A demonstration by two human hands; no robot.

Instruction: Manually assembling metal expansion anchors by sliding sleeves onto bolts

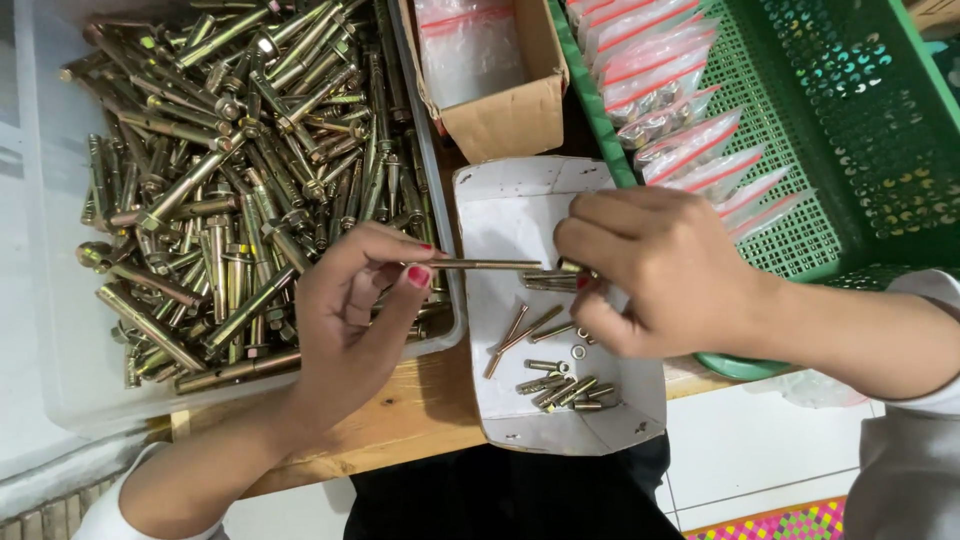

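From the head camera we see our left hand (345, 315) and right hand (655, 270) each pinching 1 end of a brass anchor bolt (480, 265) over the white tray (510, 215), which holds loose bolts and washers (560, 385). Left of the tray, a clear bin (45, 330) brims with anchor bolts. Right of it, a green basket (850, 130) carries sealed bags (690, 140); behind it sits a cardboard box (505, 120). Bare tray floor lies under the bolt.

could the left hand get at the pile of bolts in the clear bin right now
Probably yes: the left hand hovers at the edge of the open clear bin, nothing covers the bolts, though its fingers are pinching a long bolt.
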